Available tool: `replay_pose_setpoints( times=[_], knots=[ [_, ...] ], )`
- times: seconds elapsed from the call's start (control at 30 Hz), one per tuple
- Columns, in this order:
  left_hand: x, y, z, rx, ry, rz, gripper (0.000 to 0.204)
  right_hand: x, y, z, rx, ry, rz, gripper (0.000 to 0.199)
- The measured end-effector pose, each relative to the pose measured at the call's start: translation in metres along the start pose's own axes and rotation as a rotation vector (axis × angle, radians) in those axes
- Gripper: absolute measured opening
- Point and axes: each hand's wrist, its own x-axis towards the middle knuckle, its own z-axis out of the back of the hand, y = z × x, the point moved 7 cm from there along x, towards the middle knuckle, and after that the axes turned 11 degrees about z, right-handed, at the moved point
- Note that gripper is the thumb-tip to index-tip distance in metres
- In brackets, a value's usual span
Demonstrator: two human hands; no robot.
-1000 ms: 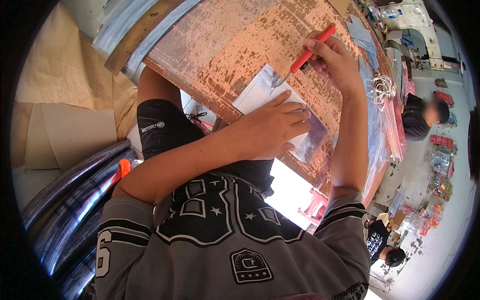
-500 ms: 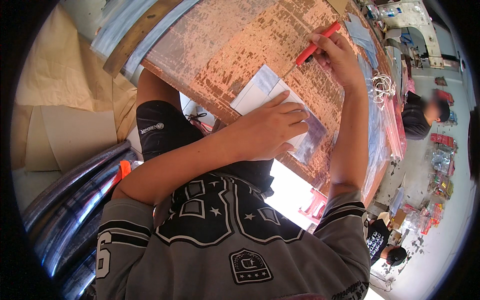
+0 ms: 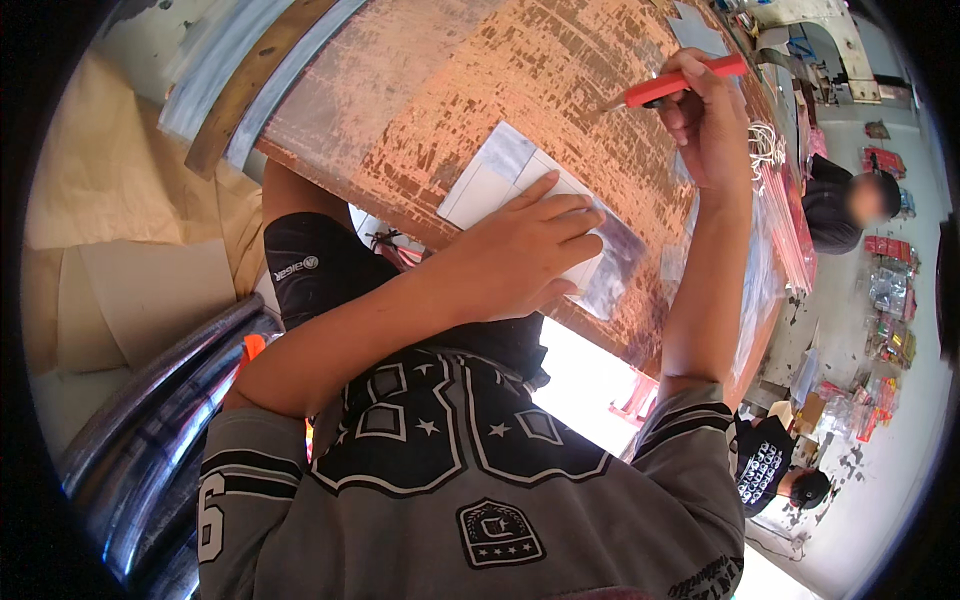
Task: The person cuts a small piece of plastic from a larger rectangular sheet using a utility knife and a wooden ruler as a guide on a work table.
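Lifted since a moment ago, the right hand now holds the red-orange pen-shaped cutter or marker higher and further from the flat white rectangular packet with a clear plastic end, its tip pointing left over bare board. That hand is closed around the tool's barrel. The left hand has stayed where it was, palm down and fingers spread, pressing the packet flat; it grips nothing.

Nearest the viewer is the person's grey jersey with black lettering, and below it black shorts. To the left run curved dark shiny metal tubes, with tan cardboard sheets beyond.

The packet lies near the front edge of the worn copper-brown worktable with flaking paint. As a judgement: only the left palm pins it, so it could slide on the rough, uneven surface if pressure eases, and a pointed tool brought back down close to the spread fingers could nick them or tear the plastic. Sitting so near the edge, the packet could also slip off.

Further along the table's right side lie a bundle of white cord and long clear-wrapped strips with red edging. Beyond, on a pale concrete floor, a person in black sits, and another in a black printed shirt crouches among small colourful packets.
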Motion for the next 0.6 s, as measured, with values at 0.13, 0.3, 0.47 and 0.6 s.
replay_pose_setpoints(
  times=[0.13, 0.3, 0.47, 0.6],
  knots=[
    [0.0, 0.0, -0.001, 0.005, -0.006, -0.005, 0.047, -0.012, -0.002, -0.033, 0.012, 0.096, -0.026, 0.021],
    [-0.001, 0.001, -0.001, -0.005, -0.008, 0.002, 0.045, -0.012, 0.006, -0.065, -0.078, 0.256, 0.026, 0.018],
    [-0.001, 0.0, 0.001, -0.017, -0.018, -0.003, 0.045, -0.011, 0.036, -0.086, -0.094, 0.406, 0.125, 0.017],
    [-0.002, 0.0, -0.001, -0.007, -0.019, -0.012, 0.046, -0.013, 0.046, -0.101, -0.188, 0.518, 0.163, 0.016]
  ],
)
